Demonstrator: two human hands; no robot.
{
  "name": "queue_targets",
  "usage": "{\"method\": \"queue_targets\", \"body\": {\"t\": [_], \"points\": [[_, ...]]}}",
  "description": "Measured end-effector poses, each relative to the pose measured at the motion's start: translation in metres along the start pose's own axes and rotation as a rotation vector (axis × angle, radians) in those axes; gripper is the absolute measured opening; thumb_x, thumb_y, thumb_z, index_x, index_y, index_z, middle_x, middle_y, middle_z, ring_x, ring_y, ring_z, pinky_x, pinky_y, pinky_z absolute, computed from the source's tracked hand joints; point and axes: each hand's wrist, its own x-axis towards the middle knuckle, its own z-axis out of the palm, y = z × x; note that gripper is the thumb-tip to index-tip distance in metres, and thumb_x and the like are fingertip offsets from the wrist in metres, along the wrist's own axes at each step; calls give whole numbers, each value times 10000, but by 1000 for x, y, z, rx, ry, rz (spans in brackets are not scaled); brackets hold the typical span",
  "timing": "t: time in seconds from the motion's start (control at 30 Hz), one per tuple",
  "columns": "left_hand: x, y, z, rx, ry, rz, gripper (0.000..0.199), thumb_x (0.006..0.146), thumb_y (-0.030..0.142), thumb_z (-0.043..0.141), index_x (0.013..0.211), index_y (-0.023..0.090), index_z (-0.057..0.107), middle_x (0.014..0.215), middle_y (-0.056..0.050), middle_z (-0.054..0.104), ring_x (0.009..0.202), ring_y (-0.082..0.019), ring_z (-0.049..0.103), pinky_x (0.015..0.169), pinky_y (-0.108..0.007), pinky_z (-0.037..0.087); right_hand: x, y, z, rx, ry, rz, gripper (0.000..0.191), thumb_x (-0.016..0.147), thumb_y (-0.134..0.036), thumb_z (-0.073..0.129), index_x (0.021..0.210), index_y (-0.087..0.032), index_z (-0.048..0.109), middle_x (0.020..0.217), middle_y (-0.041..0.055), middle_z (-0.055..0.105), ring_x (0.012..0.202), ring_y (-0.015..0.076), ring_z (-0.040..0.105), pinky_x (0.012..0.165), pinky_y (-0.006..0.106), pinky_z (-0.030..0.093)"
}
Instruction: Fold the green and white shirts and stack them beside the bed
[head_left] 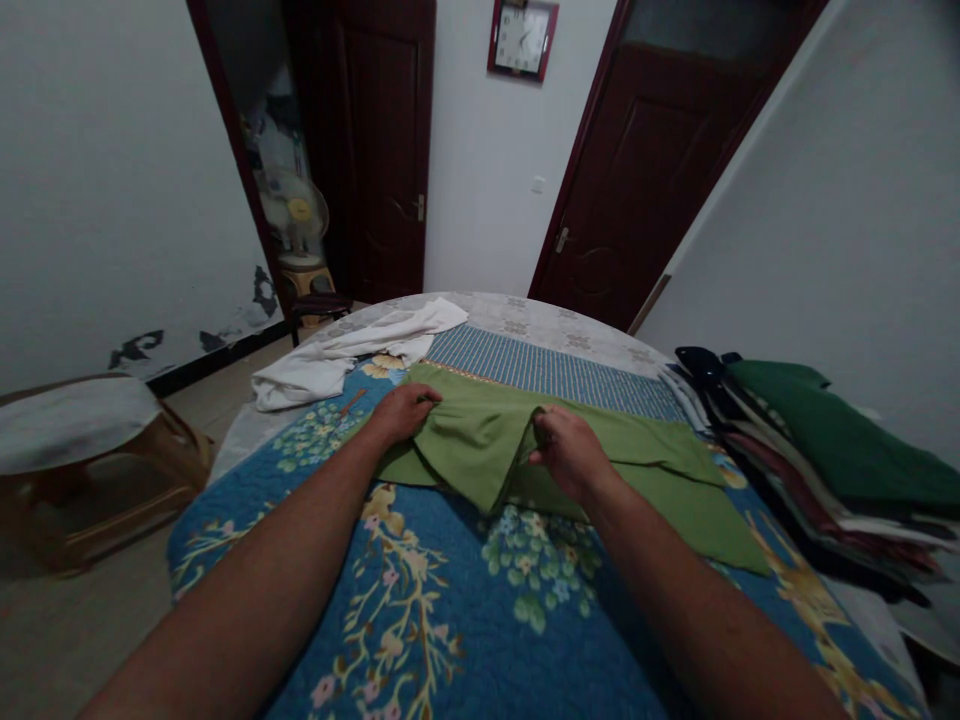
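Note:
A green garment [480,440] lies partly folded across the blue floral quilted cloth [285,600] on the table. At the garment's upper left, my left hand [405,411] pinches its fabric between thumb and fingers. My right hand [571,450] grips a raised edge near the middle, so a fold stands up between the two hands. To the right, the rest of the garment spreads out flat in layers, its lower corner reaching past my right forearm. What kind of garment it is, I cannot tell.
A crumpled white garment [315,370] lies at the table's far left. Stacked folded clothes [810,470], topped by a dark green one [847,430], stand at the right edge. A stool [82,430] is at the left. Behind are a fan [298,212] and two doors.

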Motion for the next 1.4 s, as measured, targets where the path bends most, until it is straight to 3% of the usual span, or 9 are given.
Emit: {"method": "queue_targets", "body": {"t": [0.2, 0.43, 0.8, 0.9, 1.0, 1.1, 1.2, 1.33, 1.4], "points": [[-5, 2, -17, -42, -72, 65, 512, 794, 135, 495, 1178, 213, 824, 1313, -61, 792, 1267, -248, 705, 1174, -376, 496, 72, 8, -11, 235, 239, 195, 178, 684, -230, 717, 805, -232, 587, 701, -21, 629, 581, 118, 565, 500, 215, 538], [-18, 5, -44, -12, -353, 230, 814, 736, 127, 636, 1535, 284, 620, 1586, -52, 621, 1451, -258, 578, 1262, -381, 390, 55, 40, -26, 257, -43, 36, 307, 583, -167, 748, 881, -216, 691, 849, 14, 760, 717, 155, 681, 665, 264, 609], [-35, 51, -20, 282, -107, 113, 341, 1047, 407, 508, 1168, 264, 793, 1202, -128, 751, 1082, -298, 720, 983, -408, 536, 53, 52, -22, 137, -23, -36, 321, 663, -352, 864, 907, -208, 714, 816, 27, 756, 719, 185, 706, 678, 296, 574], [-33, 59, -17, 159, -51, 52, 319, 1025, 371, 518, 849, 229, 743, 954, -111, 752, 975, -283, 710, 925, -396, 542, 57, 56, -24, 194, 18, -49, 353, 676, -367, 846, 955, -220, 686, 835, 21, 754, 720, 192, 705, 621, 284, 561], [-28, 59, -12, -196, -11, -211, 350, 1006, 371, 517, 703, 223, 607, 691, -54, 635, 753, -228, 651, 738, -341, 539, 62, 60, -26, 223, 66, -49, 362, 703, -361, 832, 995, -234, 662, 847, 11, 747, 690, 183, 697, 560, 265, 537], [-23, 53, -9, -440, -5, -453, 343, 1021, 405, 458, 760, 223, 585, 519, 18, 447, 505, -170, 503, 526, -284, 441, 67, 64, -26, 212, 81, -64, 340, 723, -370, 842, 947, -240, 622, 711, -37, 659, 550, 137, 604, 481, 231, 477], [-22, 45, -9, -462, -19, -502, 294, 1013, 391, 460, 840, 211, 615, 486, 51, 389, 423, -147, 421, 459, -261, 369, 68, 64, -25, 193, 88, -68, 374, 711, -386, 865, 953, -239, 620, 634, -68, 588, 504, 121, 556, 473, 230, 485], [-25, 40, -18, -368, -88, -408, 194, 931, 334, 642, 1036, 194, 725, 570, 16, 552, 497, -177, 537, 531, -286, 432, 64, 61, -22, 106, 77, -40, 458, 683, -372, 871, 1073, -229, 678, 783, -9, 733, 635, 171, 683, 580, 286, 588], [-26, 40, -23, -133, -40, -257, 399, 870, 271, 733, 1266, 221, 732, 805, -48, 723, 713, -238, 686, 684, -327, 520, 62, 60, -22, 68, 59, -44, 463, 678, -370, 863, 1084, -220, 699, 829, 10, 765, 684, 192, 715, 621, 307, 612]]}}
